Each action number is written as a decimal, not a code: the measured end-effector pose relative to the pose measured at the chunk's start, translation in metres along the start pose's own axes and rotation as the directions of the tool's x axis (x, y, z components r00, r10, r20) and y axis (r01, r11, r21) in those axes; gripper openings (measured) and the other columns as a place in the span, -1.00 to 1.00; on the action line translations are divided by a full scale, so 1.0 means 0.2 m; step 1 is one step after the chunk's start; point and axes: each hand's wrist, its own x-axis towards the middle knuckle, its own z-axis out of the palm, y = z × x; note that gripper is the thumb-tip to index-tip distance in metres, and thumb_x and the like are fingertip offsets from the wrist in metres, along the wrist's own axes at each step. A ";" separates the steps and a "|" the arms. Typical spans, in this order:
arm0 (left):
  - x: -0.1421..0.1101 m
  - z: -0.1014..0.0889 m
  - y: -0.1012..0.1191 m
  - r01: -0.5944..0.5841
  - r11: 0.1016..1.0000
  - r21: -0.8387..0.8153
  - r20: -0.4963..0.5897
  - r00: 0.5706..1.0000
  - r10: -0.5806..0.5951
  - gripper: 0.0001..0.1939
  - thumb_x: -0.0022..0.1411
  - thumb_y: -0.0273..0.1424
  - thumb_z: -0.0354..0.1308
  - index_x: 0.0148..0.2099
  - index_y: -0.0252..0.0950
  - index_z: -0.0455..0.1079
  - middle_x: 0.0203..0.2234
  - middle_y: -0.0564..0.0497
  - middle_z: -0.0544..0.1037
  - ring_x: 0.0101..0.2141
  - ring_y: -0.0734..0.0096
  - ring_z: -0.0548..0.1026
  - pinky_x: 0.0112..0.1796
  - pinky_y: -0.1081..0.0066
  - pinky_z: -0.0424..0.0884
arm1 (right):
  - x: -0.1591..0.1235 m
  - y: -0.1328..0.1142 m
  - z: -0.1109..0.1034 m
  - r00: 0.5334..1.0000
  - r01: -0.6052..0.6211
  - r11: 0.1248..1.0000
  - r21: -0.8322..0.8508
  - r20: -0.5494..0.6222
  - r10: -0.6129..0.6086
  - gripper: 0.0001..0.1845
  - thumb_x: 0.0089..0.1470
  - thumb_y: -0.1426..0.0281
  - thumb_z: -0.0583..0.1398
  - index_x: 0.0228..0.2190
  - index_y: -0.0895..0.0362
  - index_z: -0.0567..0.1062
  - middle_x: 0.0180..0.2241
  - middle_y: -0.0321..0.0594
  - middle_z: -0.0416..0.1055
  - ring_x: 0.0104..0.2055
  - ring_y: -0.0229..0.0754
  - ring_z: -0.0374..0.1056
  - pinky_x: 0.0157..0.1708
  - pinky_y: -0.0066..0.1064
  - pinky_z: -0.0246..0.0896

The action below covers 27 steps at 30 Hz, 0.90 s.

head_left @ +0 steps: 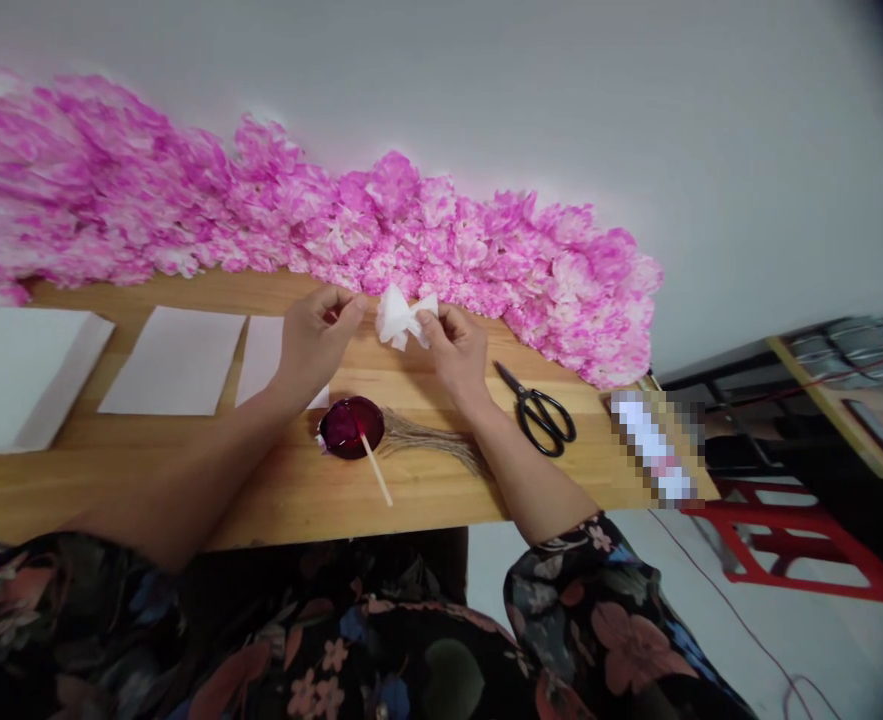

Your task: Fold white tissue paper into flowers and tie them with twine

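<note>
My right hand (457, 345) pinches a small white folded paper bow (403, 317) at its right side, above the wooden table (186, 480). My left hand (319, 335) is just to the left of the bow, fingers curled into a pinch with the fingertips close to the paper; I cannot make out whether they grip it. Below the hands stands a small bowl of dark red dye (350, 427) with a wooden stick (376, 468) leaning in it. A bundle of thin twine (433, 440) lies right of the bowl.
A long heap of pink-dyed paper flowers (336, 215) runs along the wall at the table's back. White paper sheets (175, 362) lie at the left. Black scissors (542, 410) lie at the right, then a blurred packet (655, 447). A red stool (793, 560) stands beyond the table's end.
</note>
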 end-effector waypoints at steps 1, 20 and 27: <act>0.00 0.00 0.00 -0.009 1.000 -0.008 -0.001 1.000 0.009 -0.78 0.26 -0.24 0.22 -0.44 -0.16 0.42 -0.49 0.08 0.53 -0.39 0.32 0.44 -0.27 0.32 0.38 | 0.00 0.00 0.00 1.000 -0.006 1.000 0.015 0.005 0.006 -0.62 0.22 0.01 0.22 -0.41 0.06 0.48 -0.47 -0.34 0.32 -0.39 -0.24 0.18 -0.34 -0.34 0.09; 0.04 -0.05 0.06 -0.213 0.976 -0.039 0.094 0.972 0.216 -0.90 0.27 -0.37 0.26 -0.26 -0.10 0.62 -0.20 0.02 0.67 -0.08 0.22 0.57 0.06 0.24 0.42 | 0.02 0.06 0.00 0.981 -0.046 0.998 0.050 0.188 0.035 -0.40 0.20 -0.27 0.09 -0.32 0.01 0.40 -0.36 -0.29 0.36 -0.25 -0.14 0.28 -0.15 -0.28 0.25; 0.08 -0.07 0.02 -0.277 0.961 0.010 0.245 0.932 0.267 -0.92 0.23 -0.35 0.29 -0.31 -0.11 0.62 -0.24 0.01 0.66 -0.13 0.21 0.58 0.00 0.23 0.44 | 0.02 0.06 0.00 0.976 -0.044 0.997 0.060 0.214 0.030 -0.41 0.21 -0.27 0.10 -0.33 0.01 0.41 -0.36 -0.29 0.38 -0.24 -0.13 0.29 -0.15 -0.26 0.27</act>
